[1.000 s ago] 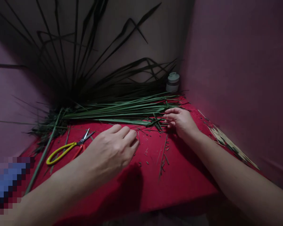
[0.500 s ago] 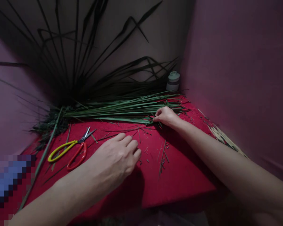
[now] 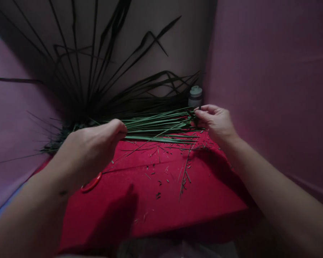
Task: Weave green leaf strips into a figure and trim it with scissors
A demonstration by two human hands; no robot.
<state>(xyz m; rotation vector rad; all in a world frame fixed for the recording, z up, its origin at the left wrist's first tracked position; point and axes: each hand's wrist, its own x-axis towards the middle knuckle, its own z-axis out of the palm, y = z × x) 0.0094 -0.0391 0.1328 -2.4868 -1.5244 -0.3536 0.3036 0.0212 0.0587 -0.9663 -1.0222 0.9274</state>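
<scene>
My right hand [image 3: 216,120] pinches a small dark green leaf piece [image 3: 193,116] between thumb and fingers, raised near the right end of a bundle of long green leaf strips [image 3: 156,123]. A thin strip slants down and left from that piece across the bundle. My left hand [image 3: 97,143] is closed, thumb pressed to the fingers, in front of the bundle's left part; what it holds, if anything, is hidden. Under my left wrist shows the red handle of a pair of scissors [image 3: 92,184]; the rest is covered by my hand and arm.
Leaf trimmings [image 3: 187,175] are scattered over the red cloth [image 3: 118,215]. A white bottle [image 3: 195,96] stands at the back right corner. Tall dark palm-like leaves [image 3: 94,53] fan up against the back wall. Pinkish cloth [image 3: 263,71] hangs at the right side.
My left hand has moved up and left and closed, now hiding most of the scissors. My right hand has moved right and up, lifting the leaf piece from the bundle's near edge.
</scene>
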